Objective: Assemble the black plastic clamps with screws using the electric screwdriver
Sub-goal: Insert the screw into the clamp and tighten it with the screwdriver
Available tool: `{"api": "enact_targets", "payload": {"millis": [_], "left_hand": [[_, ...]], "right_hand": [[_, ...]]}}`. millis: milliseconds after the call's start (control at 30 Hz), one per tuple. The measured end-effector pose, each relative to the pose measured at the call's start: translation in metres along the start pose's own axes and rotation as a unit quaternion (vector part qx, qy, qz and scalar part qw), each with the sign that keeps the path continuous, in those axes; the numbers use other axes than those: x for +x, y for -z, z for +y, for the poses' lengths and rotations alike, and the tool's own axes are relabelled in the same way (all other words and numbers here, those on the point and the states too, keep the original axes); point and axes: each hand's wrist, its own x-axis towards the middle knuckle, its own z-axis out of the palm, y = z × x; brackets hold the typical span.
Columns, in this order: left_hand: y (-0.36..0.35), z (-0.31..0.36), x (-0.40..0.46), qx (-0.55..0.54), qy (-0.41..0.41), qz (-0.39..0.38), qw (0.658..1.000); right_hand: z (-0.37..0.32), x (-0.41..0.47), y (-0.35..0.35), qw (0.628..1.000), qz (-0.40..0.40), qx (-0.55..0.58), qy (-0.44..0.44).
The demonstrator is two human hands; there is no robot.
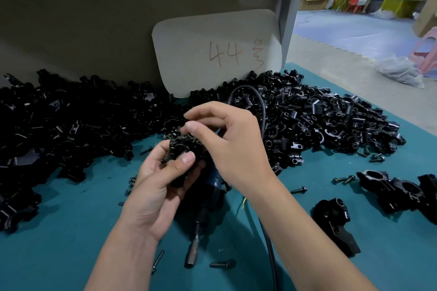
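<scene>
My left hand (160, 184) grips a black plastic clamp (183, 149) just above the teal table, thumb pressed on its front. Directly over the clamp, my right hand (227, 139) curls its thumb and fingertips onto the top; whatever small part it pinches there is hidden. The electric screwdriver (208, 198) lies on the table under both hands, its metal bit (192, 251) pointing toward me and its cable (269, 257) running off the front edge. Loose black screws (223, 263) lie around it.
Large heaps of black clamp parts cover the table's left (59, 125) and right back (319, 116). Assembled clamps (399, 189) and another one (333, 217) lie at the right. A cardboard sheet marked "44" (217, 52) leans behind. The teal table (71, 243) shows bare at front left.
</scene>
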Motion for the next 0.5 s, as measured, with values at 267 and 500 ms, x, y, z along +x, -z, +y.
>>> {"api": "enact_targets", "payload": {"millis": [267,500], "left_hand": [[-0.006,0.0003,-0.002,-0.027,-0.042,0.003,0.999],[-0.0021,0.0044,-0.0025,0.01,-0.061,-0.008,0.998]], "right_hand": [[0.0036,-0.0006,-0.0048,0.999,-0.02,-0.002,0.025],[0.0086,-0.0006,-0.0085,0.997,0.036,-0.018,0.071]]}}
